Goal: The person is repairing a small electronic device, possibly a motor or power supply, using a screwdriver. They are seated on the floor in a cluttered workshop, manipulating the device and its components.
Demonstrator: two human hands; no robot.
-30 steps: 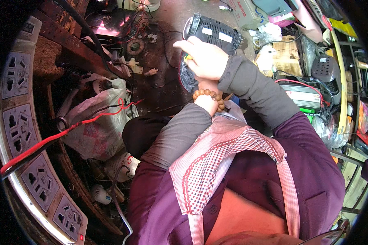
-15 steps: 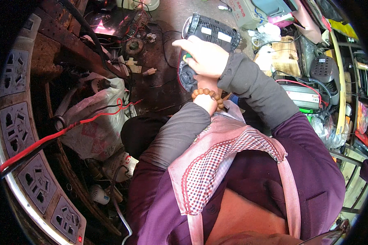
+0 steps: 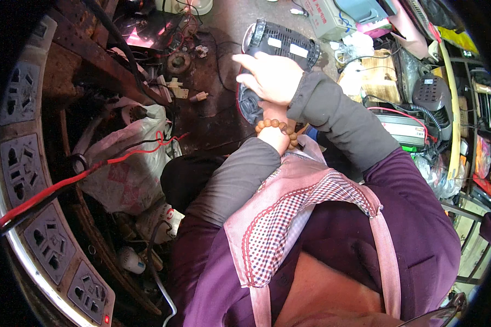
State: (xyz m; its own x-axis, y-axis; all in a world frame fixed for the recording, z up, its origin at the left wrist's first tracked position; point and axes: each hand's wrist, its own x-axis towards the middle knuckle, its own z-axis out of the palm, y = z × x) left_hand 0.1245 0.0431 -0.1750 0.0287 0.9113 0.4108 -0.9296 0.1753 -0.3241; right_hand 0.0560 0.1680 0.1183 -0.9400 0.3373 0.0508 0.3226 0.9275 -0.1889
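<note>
My right hand (image 3: 270, 76) is over a black device, its thumb and index finger pointing left. Its other fingers are curled out of sight beneath the palm, and whatever they grip is hidden. Just under it lies my left hand (image 3: 271, 110), reaching up from a wrist with a brown bead bracelet (image 3: 274, 125); its fingers are covered by the right hand. Beyond both hands the slotted black housing (image 3: 285, 43) with white labels shows. A second dark, red-rimmed part (image 3: 249, 106) sits to the left of the wrists.
A long power strip (image 3: 24, 169) curves along the left, with a red and black cable (image 3: 82, 175) crossing it. White plastic bags (image 3: 125, 163) lie beside it. Wires and small parts litter the floor. On the right are a carton (image 3: 330, 19), a silver box (image 3: 401, 129) and a shelf.
My right hand has shifted slightly down. The small green and yellow thing seen between thumb and index finger is out of sight now. My left forearm is nearly still.
</note>
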